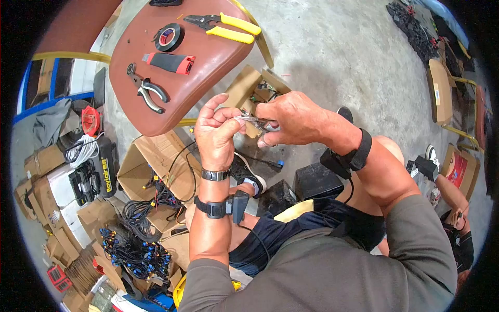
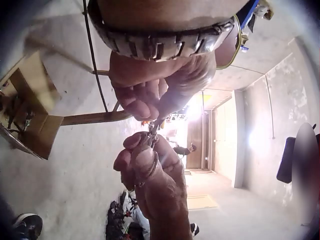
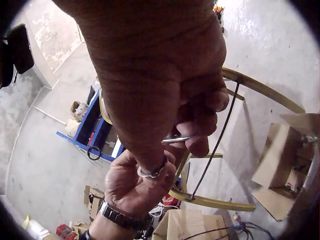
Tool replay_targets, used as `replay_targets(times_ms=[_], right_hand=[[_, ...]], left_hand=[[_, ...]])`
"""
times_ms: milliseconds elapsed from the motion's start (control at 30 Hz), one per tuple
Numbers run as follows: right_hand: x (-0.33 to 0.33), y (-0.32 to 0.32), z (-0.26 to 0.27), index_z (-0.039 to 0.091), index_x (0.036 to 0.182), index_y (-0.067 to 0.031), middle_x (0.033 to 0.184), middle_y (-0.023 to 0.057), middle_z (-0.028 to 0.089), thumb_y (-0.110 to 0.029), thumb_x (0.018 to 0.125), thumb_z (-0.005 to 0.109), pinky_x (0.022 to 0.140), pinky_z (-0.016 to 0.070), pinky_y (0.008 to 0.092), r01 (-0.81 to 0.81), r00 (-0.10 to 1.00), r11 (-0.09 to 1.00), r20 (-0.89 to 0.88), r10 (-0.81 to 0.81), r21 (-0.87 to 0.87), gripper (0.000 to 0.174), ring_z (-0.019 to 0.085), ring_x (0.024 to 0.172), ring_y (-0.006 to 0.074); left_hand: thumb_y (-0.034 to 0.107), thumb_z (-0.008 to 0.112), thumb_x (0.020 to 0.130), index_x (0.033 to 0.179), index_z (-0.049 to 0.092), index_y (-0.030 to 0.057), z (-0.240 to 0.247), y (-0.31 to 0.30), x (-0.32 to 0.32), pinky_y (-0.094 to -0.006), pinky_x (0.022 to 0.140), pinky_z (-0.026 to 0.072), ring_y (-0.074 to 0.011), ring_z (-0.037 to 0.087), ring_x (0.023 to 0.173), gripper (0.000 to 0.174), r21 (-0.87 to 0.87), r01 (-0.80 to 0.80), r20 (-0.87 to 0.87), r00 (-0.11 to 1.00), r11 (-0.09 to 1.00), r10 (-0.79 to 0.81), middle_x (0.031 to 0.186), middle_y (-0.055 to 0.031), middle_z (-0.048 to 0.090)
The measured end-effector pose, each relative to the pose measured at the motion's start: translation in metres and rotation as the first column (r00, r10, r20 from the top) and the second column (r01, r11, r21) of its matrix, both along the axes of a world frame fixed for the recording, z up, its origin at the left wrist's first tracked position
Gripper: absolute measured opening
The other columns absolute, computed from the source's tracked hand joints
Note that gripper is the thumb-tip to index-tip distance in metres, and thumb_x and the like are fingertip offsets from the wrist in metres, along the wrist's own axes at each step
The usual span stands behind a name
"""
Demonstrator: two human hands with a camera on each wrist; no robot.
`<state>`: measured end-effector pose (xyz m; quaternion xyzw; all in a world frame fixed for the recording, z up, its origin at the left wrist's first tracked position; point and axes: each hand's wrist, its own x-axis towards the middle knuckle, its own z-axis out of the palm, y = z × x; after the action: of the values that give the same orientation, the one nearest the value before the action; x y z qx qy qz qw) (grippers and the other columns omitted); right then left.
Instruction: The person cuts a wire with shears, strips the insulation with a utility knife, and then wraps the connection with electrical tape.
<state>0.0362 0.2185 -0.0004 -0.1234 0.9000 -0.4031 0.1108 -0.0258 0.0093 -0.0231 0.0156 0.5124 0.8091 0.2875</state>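
Observation:
Both hands meet in front of the body, beyond the knees. My right hand (image 1: 293,118) grips small metal scissors (image 1: 255,122), a handle loop (image 3: 152,173) round the thumb. The blades point at the left fingertips. My left hand (image 1: 217,132) pinches a small pale piece between thumb and index finger, right at the blades; I cannot tell what it is. Its other fingers are loosely bent. In the left wrist view, the scissors' metal (image 2: 153,131) shows between both hands' fingertips. A metal watch (image 1: 215,175) sits on the left wrist.
A brown chair seat (image 1: 202,78) bears yellow-handled pliers (image 1: 228,28), black tape (image 1: 169,37), a red-black tool (image 1: 169,63) and grey-black pliers (image 1: 150,96). Below are an open carton (image 1: 241,86), another carton (image 1: 156,156) and bundled cables (image 1: 136,252). Another person's arm (image 1: 453,195) shows at right.

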Motion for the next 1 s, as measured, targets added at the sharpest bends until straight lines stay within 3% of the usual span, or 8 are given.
replay_targets(times_ms=[367,467,567,667,1000], right_hand=[[-0.0019,0.0002,0.0021,0.061,0.087,-0.0045,0.073,0.019,0.066,-0.033,0.073,0.079,0.07,0.0524,0.0487,-0.016,1.0,1.0,0.015,0.016,0.016,0.036,0.067,0.077,0.0405],[-0.0012,-0.0003,-0.0044,0.055,0.081,-0.0051,0.068,0.0118,0.062,-0.029,0.069,0.083,0.062,0.0495,0.0449,-0.001,0.998,1.0,-0.056,0.002,0.003,0.039,0.064,0.071,0.0372],[-0.0018,-0.0013,-0.0009,0.055,0.081,-0.0048,0.069,0.0121,0.063,-0.029,0.069,0.083,0.062,0.0498,0.0447,0.003,1.0,1.0,-0.028,-0.002,0.018,0.039,0.065,0.072,0.0372],[-0.0037,-0.0007,0.0012,0.061,0.086,-0.0049,0.071,0.0181,0.066,-0.032,0.072,0.08,0.069,0.0528,0.0481,-0.014,1.0,0.999,0.009,0.014,0.03,0.036,0.067,0.075,0.04],[-0.0016,-0.0019,0.0035,0.062,0.084,-0.0036,0.071,0.0199,0.066,-0.032,0.071,0.08,0.068,0.0526,0.0489,-0.022,0.999,1.0,0.048,0.021,0.005,0.036,0.067,0.075,0.0418]], left_hand=[[-0.013,0.065,0.078,0.131,0.049,-0.0016,0.0013,-0.0023,-0.0017,-0.0294,0.064,0.0547,-0.019,0.066,0.074,0.057,-0.053,0.017,-0.024,1.0,0.998,-0.018,0.092,-0.0138,0.071],[-0.013,0.065,0.078,0.131,0.049,-0.0017,0.0022,-0.002,-0.0009,-0.0292,0.064,0.0545,-0.0188,0.066,0.073,0.057,-0.065,0.006,-0.012,1.0,0.998,-0.006,0.091,-0.0138,0.07],[-0.013,0.065,0.078,0.131,0.049,-0.0015,0.0016,-0.0017,-0.0024,-0.0289,0.064,0.0543,-0.0184,0.066,0.073,0.057,-0.063,0.002,-0.03,1.0,0.998,-0.004,0.091,-0.0135,0.07],[-0.013,0.065,0.078,0.131,0.049,-0.0011,0.001,-0.0019,-0.0019,-0.0288,0.064,0.0542,-0.0179,0.065,0.073,0.057,-0.064,-0.001,-0.029,1.0,0.998,-0.001,0.092,-0.0128,0.07],[-0.013,0.061,0.079,0.133,0.047,0.0023,-0.0027,-0.0004,0.0037,-0.028,0.064,0.0527,-0.0166,0.064,0.073,0.057,-0.016,-0.035,-0.041,0.999,0.999,0.034,0.095,-0.0127,0.069]])
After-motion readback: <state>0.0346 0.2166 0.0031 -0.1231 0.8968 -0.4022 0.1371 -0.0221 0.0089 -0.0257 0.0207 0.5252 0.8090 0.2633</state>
